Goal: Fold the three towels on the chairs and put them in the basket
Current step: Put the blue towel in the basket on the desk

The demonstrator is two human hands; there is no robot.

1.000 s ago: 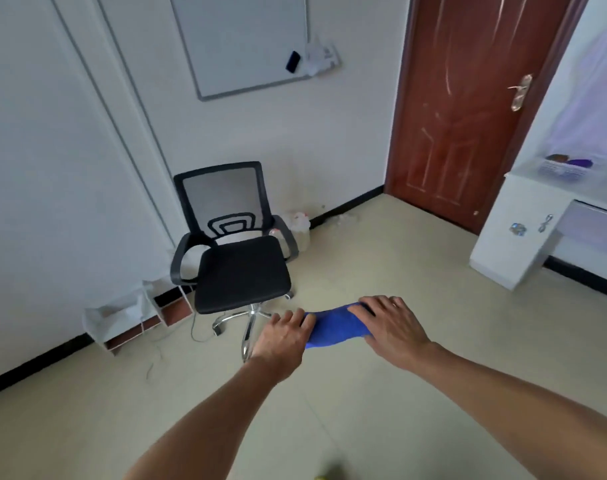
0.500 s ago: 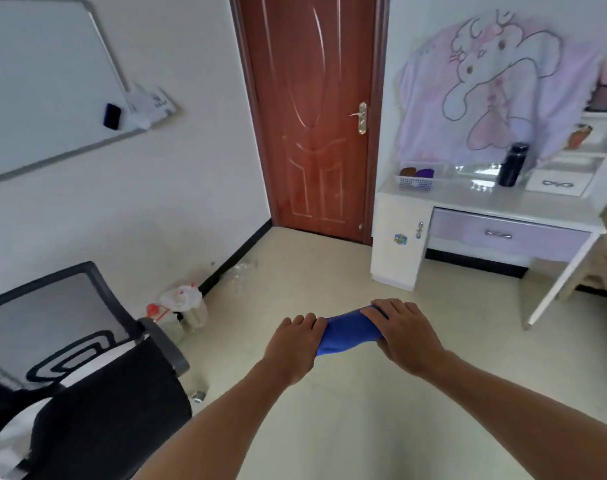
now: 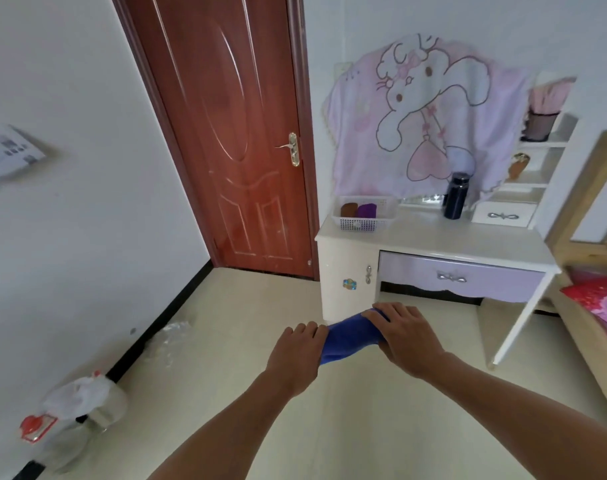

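From my end the biggest thing is the white bench [image 3: 433,237] by the far wall, with the mesh basket [image 3: 361,225] on its left end. The blue towel [image 3: 350,339] is in the air over the floor, well short of the bench, folded into a thick bundle between the two hands. It looks soft, light and limp; I judge it will sag or fall open unless both ends are held, so I would keep hold at the ends with the fold pinned. The left hand [image 3: 295,355] curls round its near end; the right hand [image 3: 407,336] clamps over the far end. In the basket a brown towel [image 3: 349,209] and a purple towel [image 3: 366,211] lie side by side at the left, and the right part looks free
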